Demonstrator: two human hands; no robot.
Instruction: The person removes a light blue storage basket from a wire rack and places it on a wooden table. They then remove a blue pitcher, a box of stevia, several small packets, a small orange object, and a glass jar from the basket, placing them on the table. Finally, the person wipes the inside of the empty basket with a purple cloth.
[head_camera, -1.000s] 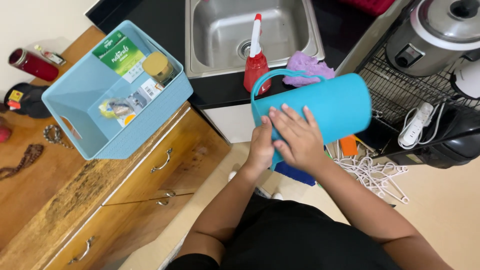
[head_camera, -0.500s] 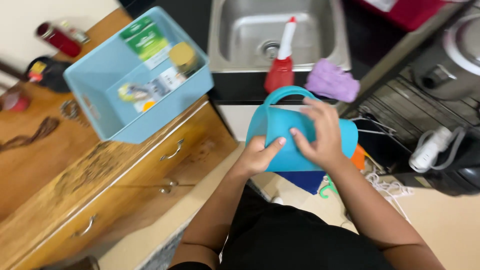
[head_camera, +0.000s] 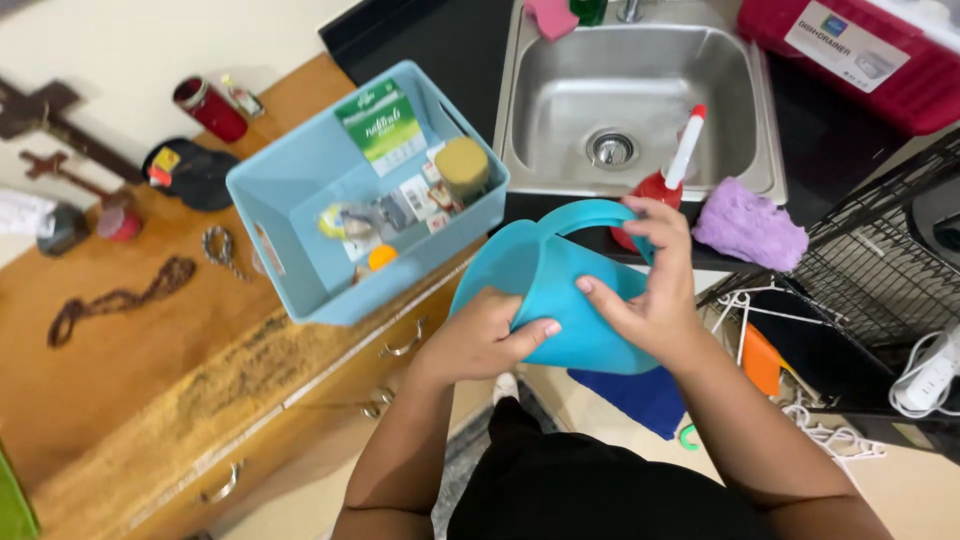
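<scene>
One blue jug (head_camera: 560, 300) held in front of the body, over the gap between wooden counter (head_camera: 130, 390) and sink edge; long axis tilted, base low toward lower right, mouth end toward upper left, handle arching on top toward the sink (head_camera: 640, 100). Left hand (head_camera: 480, 340) closed on the jug's lower left wall, thumb laid across the front. Right hand (head_camera: 650, 290) gripping the right side, fingers curled at the handle's far end. One pale blue bin (head_camera: 290, 200) on the counter, just left of the jug, turned at an angle, its corner overhanging the counter edge. Inside: one green and white flat packet (head_camera: 385, 125) at the far wall, one jar with tan lid (head_camera: 462, 165), a few small printed packets in between, one small orange round thing (head_camera: 381, 257) near the front. One red bottle with white nozzle (head_camera: 672, 175) on the sink's front edge, partly behind the right hand. One purple cloth (head_camera: 750, 225) just right of it. One red box with a white rectangular label (head_camera: 850, 50) at upper right, beyond the sink. One red can (head_camera: 210, 108) and one dark cap (head_camera: 190, 172) at the counter's far end. Two dark chains (head_camera: 120, 300) on the wood, left. One white power strip (head_camera: 930, 375) at the right edge.
</scene>
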